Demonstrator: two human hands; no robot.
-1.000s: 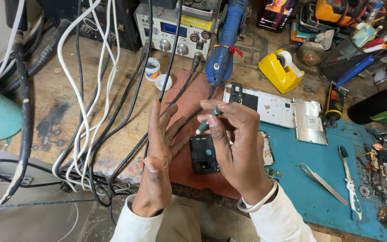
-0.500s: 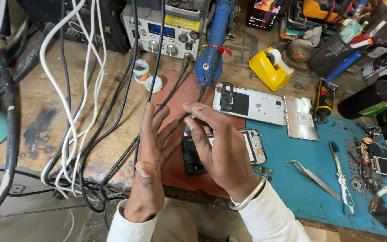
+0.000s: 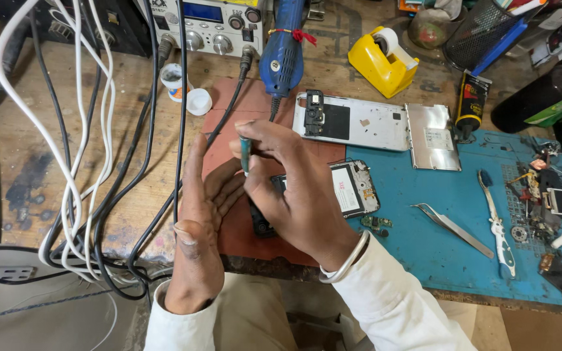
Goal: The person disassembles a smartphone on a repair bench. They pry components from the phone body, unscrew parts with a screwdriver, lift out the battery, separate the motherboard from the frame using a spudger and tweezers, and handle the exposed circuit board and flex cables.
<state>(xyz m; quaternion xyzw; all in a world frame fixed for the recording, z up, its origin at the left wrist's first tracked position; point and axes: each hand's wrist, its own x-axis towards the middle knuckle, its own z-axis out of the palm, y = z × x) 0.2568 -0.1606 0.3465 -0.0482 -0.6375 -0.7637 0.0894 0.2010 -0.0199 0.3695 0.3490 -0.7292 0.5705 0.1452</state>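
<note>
My right hand (image 3: 300, 195) has its grip clamped on a thin teal tool (image 3: 246, 155) over one opened phone (image 3: 333, 192) — my left hand (image 3: 200, 221) lies flat, fingers apart.

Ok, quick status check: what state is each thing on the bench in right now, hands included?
Left hand: open, flat, steadying the phone.
Right hand: pinching a thin tool, upright.
Phone: opened, insides exposed, lying flat.
Back cover: removed, lying apart.
Metal plate: detached, flat.
Tweezers: lying unused.
Small jar: open, cap beside it.
</note>
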